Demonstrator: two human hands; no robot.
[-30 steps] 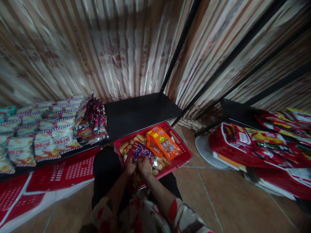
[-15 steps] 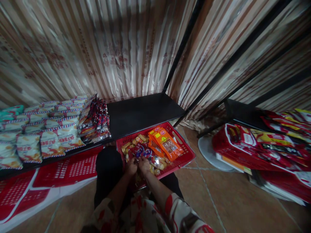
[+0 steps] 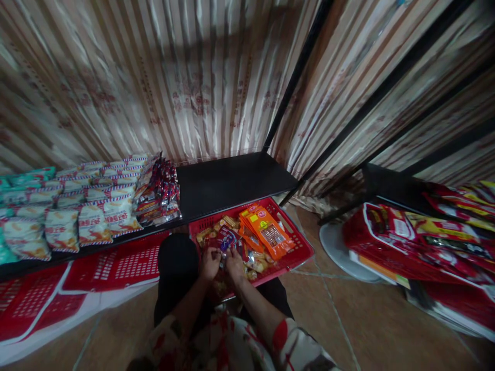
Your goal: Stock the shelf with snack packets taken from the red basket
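A red plastic basket point(image 3: 303, 247) rests across my lap, holding several kinds of packaged snacks. Inside it, my left hand point(image 3: 210, 264) and my right hand point(image 3: 234, 265) are close together, their fingers curled around the near edges of purple-and-red snack packets point(image 3: 226, 238). How many packets they grip cannot be made out. Orange snack packets point(image 3: 266, 229) lie overlapped on the right side of the basket. Small yellowish wrapped snacks point(image 3: 255, 264) fill the bottom around my hands.
A low black shelf point(image 3: 232, 180) stands ahead; on its left are rows of white snack bags point(image 3: 91, 221) and a pile of dark red packets point(image 3: 160, 190). Red baskets point(image 3: 112, 263) sit below. At right are a filled red basket point(image 3: 359, 234), a grey-white round object point(image 3: 334, 252) and black poles.
My hands have drawn slightly apart at the purple-and-red packets, which now show more of the purple face. The whole view has shifted a little, moving the scene right and down.
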